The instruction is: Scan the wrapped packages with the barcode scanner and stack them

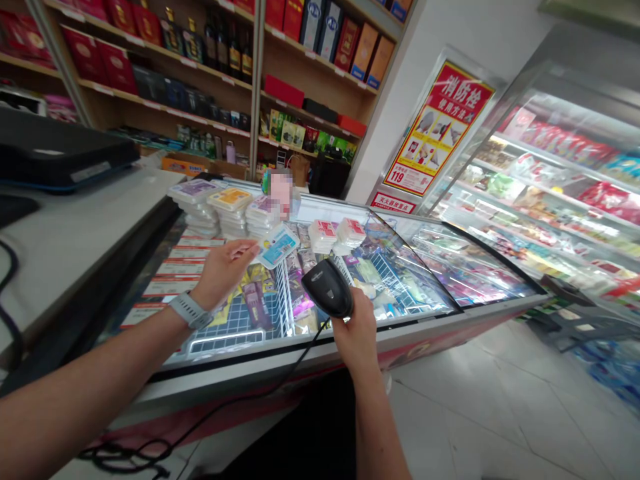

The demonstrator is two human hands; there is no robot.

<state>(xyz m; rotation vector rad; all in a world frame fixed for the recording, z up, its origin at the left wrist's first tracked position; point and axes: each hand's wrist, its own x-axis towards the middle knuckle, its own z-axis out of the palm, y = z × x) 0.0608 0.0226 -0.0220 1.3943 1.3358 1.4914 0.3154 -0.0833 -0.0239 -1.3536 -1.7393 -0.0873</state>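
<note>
My left hand [225, 267], with a pale watch on its wrist, pinches the edge of a flat white pack with a blue label [278, 247]. My right hand [356, 327] is wrapped round the handle of a black barcode scanner [327, 288], whose head points up and to the left near the pack. From the scanner a black cable [240, 397] runs down to the lower left. Both hands are above the glass top of a chest freezer [320, 344]. Behind the pack stand stacks of similar packs with purple [196, 189] and yellow labels [230, 199]. Red-labelled packs [324, 233] are stacked to the right.
Wire baskets [284, 300] with packaged goods show through the freezer glass. A counter [75, 247] with a black device [65, 155] flanks the left side. Shelves of boxes and bottles [235, 53] stand behind. A lit display fridge [555, 180] is at right.
</note>
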